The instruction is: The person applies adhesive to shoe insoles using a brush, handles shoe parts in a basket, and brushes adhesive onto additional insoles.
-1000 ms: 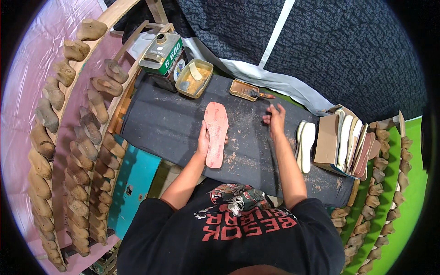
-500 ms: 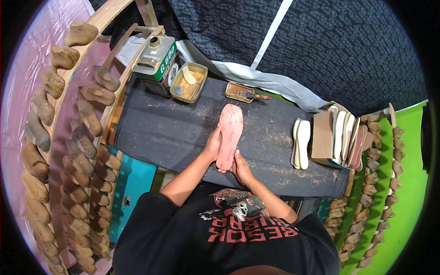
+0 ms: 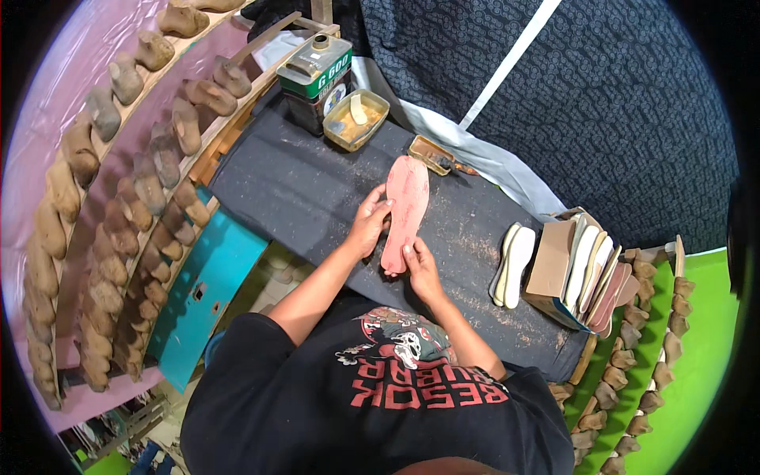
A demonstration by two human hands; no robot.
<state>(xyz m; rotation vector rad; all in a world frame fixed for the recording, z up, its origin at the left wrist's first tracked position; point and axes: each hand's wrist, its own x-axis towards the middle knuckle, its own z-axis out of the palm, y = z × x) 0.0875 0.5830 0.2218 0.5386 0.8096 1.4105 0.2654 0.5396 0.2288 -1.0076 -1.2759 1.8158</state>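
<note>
Pink insole (image 3: pixel 402 208) | between left hand (image 3: pixel 369 223), right hand (image 3: pixel 420 267) (both touching)

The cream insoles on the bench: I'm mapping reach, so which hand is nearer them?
Right. The right hand is nearer the cream insoles; the left hand lies beyond the pink sole.
</note>
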